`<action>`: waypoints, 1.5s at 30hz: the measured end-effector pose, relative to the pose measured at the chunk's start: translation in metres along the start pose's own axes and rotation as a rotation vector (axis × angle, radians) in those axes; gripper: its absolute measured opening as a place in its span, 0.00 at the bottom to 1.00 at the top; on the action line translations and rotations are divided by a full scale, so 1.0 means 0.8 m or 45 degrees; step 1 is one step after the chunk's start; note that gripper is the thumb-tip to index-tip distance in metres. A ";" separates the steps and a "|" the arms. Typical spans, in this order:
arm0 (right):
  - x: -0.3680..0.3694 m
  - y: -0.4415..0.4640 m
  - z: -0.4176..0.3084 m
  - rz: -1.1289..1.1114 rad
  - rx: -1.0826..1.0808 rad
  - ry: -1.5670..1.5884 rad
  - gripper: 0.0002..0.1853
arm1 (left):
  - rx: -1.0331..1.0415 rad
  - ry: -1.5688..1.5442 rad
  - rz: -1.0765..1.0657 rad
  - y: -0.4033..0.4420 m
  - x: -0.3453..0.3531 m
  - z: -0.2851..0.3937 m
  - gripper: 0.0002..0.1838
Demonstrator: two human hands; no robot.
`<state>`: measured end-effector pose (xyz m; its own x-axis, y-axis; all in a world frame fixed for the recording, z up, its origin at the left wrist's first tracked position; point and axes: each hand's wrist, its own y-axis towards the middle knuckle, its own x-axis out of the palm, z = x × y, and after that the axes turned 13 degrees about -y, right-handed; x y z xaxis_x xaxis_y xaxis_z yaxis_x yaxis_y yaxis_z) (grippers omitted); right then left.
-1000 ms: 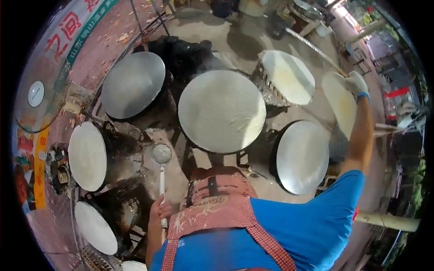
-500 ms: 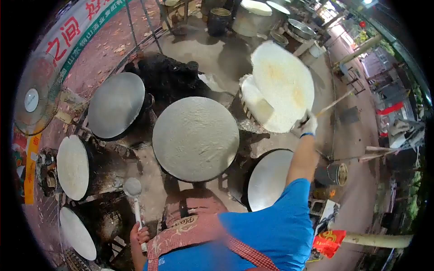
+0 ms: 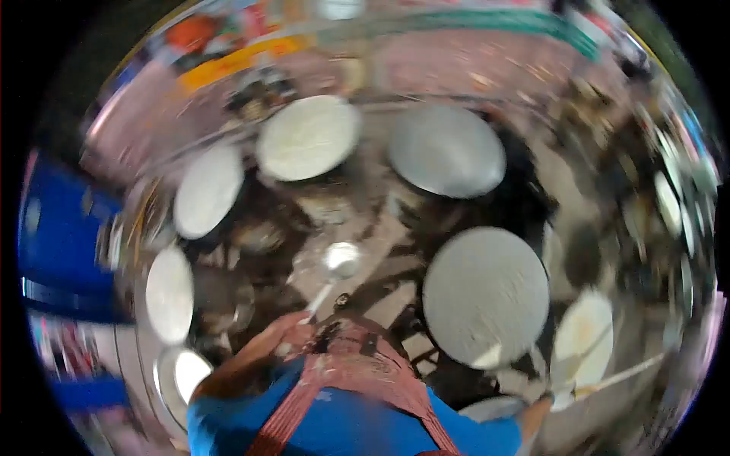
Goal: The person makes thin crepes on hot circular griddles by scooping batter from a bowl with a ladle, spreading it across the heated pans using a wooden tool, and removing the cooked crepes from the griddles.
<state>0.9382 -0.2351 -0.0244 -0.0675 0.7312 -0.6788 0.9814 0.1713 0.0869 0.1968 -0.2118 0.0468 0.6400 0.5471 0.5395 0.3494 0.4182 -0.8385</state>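
My left hand (image 3: 289, 328) is closed around the handle of a ladle (image 3: 342, 260), whose round bowl looks white and points away from me. My right hand (image 3: 561, 398), in a pale glove, grips a thin wooden stick (image 3: 627, 374) that sticks out to the right. Close to that hand lie large pale flatbreads (image 3: 584, 338) with faint brown patches. A round griddle (image 3: 487, 296) covered in greyish-white batter stands ahead and right of me. Beyond it is a bare grey griddle (image 3: 447, 150). Motion blurs the whole view.
More griddles coated in white stand in an arc: one at the back (image 3: 310, 138), one farther left (image 3: 209, 190) and one at the left (image 3: 170, 295). A metal basin (image 3: 171, 387) with white contents is at lower left. Part of another griddle (image 3: 494, 409) shows beside my body.
The view has swung left, so the griddles now sit farther right. My right hand has left the flatbread's edge, still with the stick. The ladle remains in my left hand.
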 end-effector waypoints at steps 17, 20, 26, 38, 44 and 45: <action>0.332 -0.648 -0.359 -1.381 -0.643 -0.078 0.23 | 0.284 -0.746 -0.096 -0.092 -0.229 0.106 0.18; 0.321 -0.640 -0.355 -1.063 -0.944 -0.343 0.23 | 0.318 -0.838 -0.020 -0.094 -0.251 0.112 0.16; 0.273 -0.623 -0.353 -0.745 -1.546 -0.786 0.23 | 0.342 -1.117 -0.156 -0.085 -0.215 0.141 0.17; 0.393 -0.680 -0.402 -1.068 -2.320 -0.570 0.27 | 0.387 -1.012 -0.253 -0.058 -0.132 0.173 0.15; 0.478 -0.776 -0.534 -0.659 -3.008 -0.158 0.30 | 0.361 -1.455 -0.321 -0.059 -0.132 0.101 0.07; 0.500 -0.788 -0.547 -0.699 -3.105 -0.104 0.29 | 0.366 -1.538 -0.303 -0.060 -0.129 0.088 0.10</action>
<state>0.2138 0.2385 -0.0317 -0.0613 0.3861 -0.9204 -0.9000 0.3773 0.2182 0.0662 -0.2374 0.0365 -0.5027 0.6849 0.5274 0.1115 0.6564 -0.7462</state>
